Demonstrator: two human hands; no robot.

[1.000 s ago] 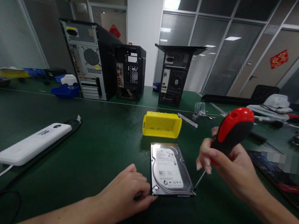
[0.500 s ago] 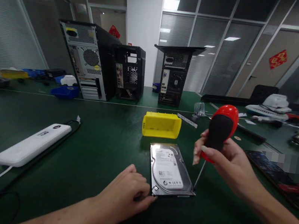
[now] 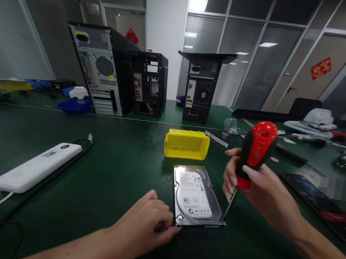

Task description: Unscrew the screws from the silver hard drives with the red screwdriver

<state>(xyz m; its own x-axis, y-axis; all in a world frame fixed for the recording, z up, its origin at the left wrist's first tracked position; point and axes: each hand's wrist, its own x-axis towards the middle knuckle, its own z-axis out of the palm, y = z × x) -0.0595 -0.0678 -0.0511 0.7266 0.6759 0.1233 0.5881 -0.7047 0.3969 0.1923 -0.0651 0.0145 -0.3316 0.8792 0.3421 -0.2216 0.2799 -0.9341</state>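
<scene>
Screwdriver (image 3: 259, 149) pinched in right hand (image 3: 263, 190), tilted at drive's (image 3: 197, 197) near-right corner; left hand (image 3: 147, 221) curled at near-left, pinch unclear.

Right hand (image 3: 263, 194) grips screwdriver (image 3: 258, 149); left hand (image 3: 147, 221) touches drive (image 3: 197, 197)

The yellow bin (image 3: 187, 140) blocks the way straight behind the hard drive (image 3: 195, 194), but open table (image 3: 125, 161) lies to their left.

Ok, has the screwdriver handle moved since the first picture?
Yes: the screwdriver handle has swung left in view, nearer the yellow bin; the shaft still ends at the near right corner of the hard drive.
</scene>
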